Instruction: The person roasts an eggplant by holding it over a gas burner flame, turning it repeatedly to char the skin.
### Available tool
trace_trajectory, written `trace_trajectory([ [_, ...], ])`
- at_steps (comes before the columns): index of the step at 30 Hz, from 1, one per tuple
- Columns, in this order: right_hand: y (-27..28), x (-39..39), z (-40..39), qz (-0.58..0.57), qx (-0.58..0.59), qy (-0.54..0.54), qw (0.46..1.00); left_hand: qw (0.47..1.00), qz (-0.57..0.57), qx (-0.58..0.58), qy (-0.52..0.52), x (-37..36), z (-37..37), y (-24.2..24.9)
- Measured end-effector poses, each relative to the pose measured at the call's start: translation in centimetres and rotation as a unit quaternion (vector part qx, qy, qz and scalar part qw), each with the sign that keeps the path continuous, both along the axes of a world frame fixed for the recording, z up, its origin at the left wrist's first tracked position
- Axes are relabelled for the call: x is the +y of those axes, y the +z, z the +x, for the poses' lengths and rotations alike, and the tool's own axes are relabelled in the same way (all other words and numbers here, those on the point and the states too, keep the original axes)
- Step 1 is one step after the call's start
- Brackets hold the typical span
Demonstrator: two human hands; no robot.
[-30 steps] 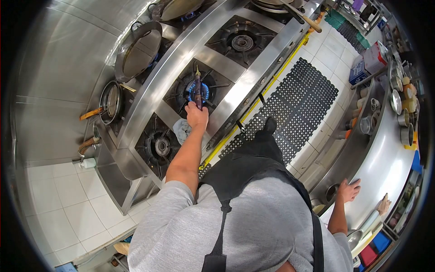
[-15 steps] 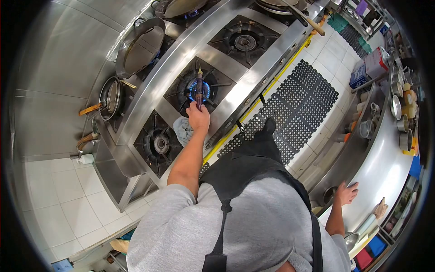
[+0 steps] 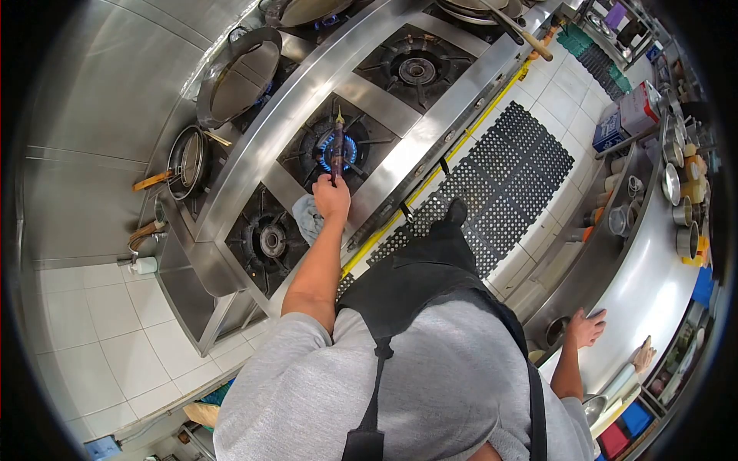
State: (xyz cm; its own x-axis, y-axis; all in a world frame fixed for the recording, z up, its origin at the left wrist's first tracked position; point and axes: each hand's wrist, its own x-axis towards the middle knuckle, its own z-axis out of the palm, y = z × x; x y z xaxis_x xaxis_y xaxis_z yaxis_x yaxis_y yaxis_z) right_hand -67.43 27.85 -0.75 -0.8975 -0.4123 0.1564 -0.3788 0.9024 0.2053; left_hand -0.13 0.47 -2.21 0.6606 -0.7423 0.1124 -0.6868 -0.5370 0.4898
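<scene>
Bright scene; white glare on steel counter (image 3: 652,288); edges fisheye-warped, corners black.

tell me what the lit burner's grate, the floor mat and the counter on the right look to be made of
Grate: probably cast iron, from its dark, dull, thick bars.
Floor mat: likely black rubber with a matte finish, from its rows of round holes, though plastic is possible.
Counter: smooth metal, most likely stainless steel, from its silvery sheen and bright glare.
</scene>
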Motion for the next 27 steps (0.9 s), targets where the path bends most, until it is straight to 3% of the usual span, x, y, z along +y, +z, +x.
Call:
trace_trajectory([
  [14,0.2,-0.1,0.1,0.002,-0.001,-0.003,1.000,0.999,0.037,-0.019,-0.027,-0.6,0.1,1.0],
  [27,0.1,-0.1,0.2,-0.004,0.007,0.001,1.000,1.000,-0.008,-0.025,-0.016,0.6,-2.2,0.9],
])
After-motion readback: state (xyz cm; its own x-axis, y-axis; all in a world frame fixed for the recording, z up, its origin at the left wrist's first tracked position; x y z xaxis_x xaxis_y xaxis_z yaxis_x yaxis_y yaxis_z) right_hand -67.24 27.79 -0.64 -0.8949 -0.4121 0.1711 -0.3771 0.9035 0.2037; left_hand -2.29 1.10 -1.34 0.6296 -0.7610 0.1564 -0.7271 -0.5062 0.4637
